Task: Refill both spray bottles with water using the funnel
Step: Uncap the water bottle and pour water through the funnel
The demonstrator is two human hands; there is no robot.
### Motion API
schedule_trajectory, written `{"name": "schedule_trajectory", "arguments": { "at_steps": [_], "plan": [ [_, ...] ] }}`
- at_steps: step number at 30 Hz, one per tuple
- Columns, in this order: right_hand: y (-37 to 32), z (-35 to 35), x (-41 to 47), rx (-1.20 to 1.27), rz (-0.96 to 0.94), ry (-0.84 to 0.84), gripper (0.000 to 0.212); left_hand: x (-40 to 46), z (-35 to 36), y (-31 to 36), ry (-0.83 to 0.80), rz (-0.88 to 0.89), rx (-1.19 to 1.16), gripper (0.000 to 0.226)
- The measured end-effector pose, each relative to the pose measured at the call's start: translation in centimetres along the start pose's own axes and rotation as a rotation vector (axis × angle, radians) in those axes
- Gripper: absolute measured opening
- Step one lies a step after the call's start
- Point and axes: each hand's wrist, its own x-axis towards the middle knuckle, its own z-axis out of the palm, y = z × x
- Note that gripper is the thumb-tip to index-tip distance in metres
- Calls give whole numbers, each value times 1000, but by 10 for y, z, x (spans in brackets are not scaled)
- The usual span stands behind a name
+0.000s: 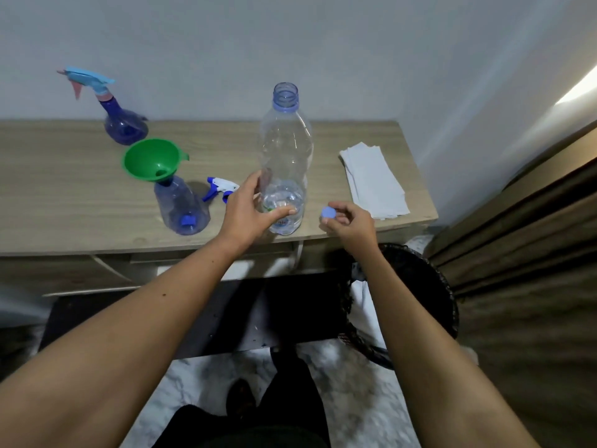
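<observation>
The nearly empty water bottle (286, 156), light and easily tipped, is being gripped low by the left hand (248, 210); its blue cap (328, 212) is being pinched by the right hand (350, 223).

Green funnel (151, 160); blue translucent spray bottles (182, 206) (124, 124); clear water bottle (286, 156); blue cap (329, 212); wood-grain table (64, 189); white napkins (373, 182).

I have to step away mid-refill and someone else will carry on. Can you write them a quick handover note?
Left hand grips the base of the open water bottle, nearly empty. Right hand pinches its blue cap.
Green funnel sits in the near spray bottle; its trigger head lies beside it on the table. How full that bottle is cannot be told.
Far spray bottle has its head on.
Left: check levels, refit the head.
</observation>
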Motion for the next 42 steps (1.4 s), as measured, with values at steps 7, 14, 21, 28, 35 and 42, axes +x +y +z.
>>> {"name": "schedule_trajectory", "arguments": {
  "at_steps": [7, 14, 21, 28, 35, 42],
  "plan": [
    [26, 27, 3, -159, -158, 112, 36, -1, 1, 2, 14, -4, 6, 87],
    [34, 28, 5, -226, -222, 116, 40, -2, 1, 2, 17, -21, -25, 84],
    [38, 31, 4, -220, -199, 143, 42, -1, 0, -1, 1, -13, -16, 85],
    [24, 22, -1, -168, -107, 74, 53, -1, -1, 2, -62, -3, -18, 92],
    [-31, 12, -26, -22, -120, 124, 55, 2, -7, 3, -112, 6, 16, 107],
    [-104, 24, -52, 61, -226, 51, 78, -36, -27, -17, -80, -29, 0, 117]
  ]
}}
